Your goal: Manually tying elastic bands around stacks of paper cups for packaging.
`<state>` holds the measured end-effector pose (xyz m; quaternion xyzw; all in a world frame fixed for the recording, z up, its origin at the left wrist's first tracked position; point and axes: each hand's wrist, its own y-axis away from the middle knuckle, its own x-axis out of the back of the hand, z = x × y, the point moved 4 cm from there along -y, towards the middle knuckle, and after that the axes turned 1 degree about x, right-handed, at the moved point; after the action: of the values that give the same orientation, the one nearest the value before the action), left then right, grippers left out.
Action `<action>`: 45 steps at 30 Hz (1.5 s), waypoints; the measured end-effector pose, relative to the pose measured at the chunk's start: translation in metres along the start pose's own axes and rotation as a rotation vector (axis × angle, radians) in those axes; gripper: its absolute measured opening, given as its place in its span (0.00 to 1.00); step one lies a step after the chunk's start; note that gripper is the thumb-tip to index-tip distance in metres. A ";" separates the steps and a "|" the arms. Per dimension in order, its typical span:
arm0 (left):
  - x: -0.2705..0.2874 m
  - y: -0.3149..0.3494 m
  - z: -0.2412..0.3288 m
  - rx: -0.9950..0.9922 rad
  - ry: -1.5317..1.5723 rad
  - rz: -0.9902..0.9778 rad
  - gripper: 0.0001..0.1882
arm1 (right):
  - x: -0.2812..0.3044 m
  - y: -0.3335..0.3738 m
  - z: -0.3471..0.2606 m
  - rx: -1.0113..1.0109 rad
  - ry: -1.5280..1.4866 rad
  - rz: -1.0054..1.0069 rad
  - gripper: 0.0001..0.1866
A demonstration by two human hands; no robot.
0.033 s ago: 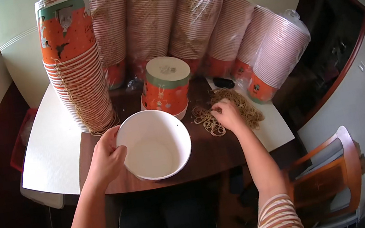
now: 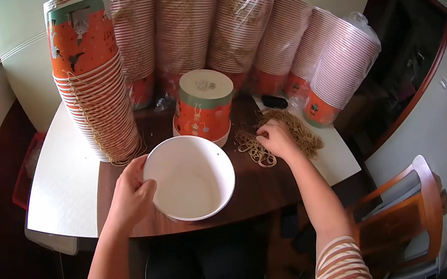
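Over table (image 2: 259, 198), my left hand (image 2: 134, 190) clamps bucket (image 2: 191, 176); right hand (image 2: 276, 138) touches rubber bands (image 2: 299, 129), grip unclear; no visible shift, none lifted.

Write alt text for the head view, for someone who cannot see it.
A person's left hand holds a white-lined tub by the rim, while the right hand touches a loose pile of tan bands on a table. Behind stand an upside-down orange tub and tall stacks of nested tubs.
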<state>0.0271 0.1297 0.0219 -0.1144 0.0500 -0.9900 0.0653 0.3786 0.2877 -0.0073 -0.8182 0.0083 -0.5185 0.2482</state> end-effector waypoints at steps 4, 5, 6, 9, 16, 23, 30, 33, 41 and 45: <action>-0.001 0.010 -0.001 0.020 -0.063 0.030 0.26 | -0.025 -0.016 -0.002 0.038 0.372 -0.298 0.11; 0.001 0.011 -0.002 -0.014 -0.123 0.066 0.25 | -0.033 -0.019 0.001 0.051 0.415 -0.339 0.10; 0.001 0.013 -0.001 -0.017 -0.126 0.064 0.25 | -0.038 -0.021 0.005 0.062 0.459 -0.379 0.09; 0.008 0.021 0.006 -0.027 -0.178 0.090 0.25 | -0.023 -0.028 0.009 0.011 0.186 -0.262 0.09; 0.019 0.027 0.014 -0.084 -0.189 0.119 0.25 | 0.061 -0.059 0.003 0.060 0.024 -0.024 0.09; 0.013 0.031 0.024 -0.160 -0.201 0.136 0.23 | 0.135 -0.103 0.005 -0.143 -0.519 0.211 0.09; 0.019 0.035 0.031 -0.240 -0.218 0.160 0.22 | 0.206 -0.130 -0.036 -0.219 -0.680 0.190 0.06; 0.024 0.036 0.032 -0.281 -0.256 0.185 0.22 | 0.192 -0.124 -0.045 -0.200 -0.209 -0.185 0.06; 0.028 0.045 0.043 -0.337 -0.248 0.171 0.22 | 0.155 -0.095 0.001 -0.193 -0.540 -0.133 0.03; 0.025 0.043 0.050 -0.396 -0.250 0.168 0.21 | 0.166 -0.093 -0.001 -0.254 -0.520 -0.070 0.05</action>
<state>0.0193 0.0791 0.0707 -0.2420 0.2438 -0.9302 0.1296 0.4316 0.3243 0.1717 -0.9480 -0.0190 -0.2943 0.1196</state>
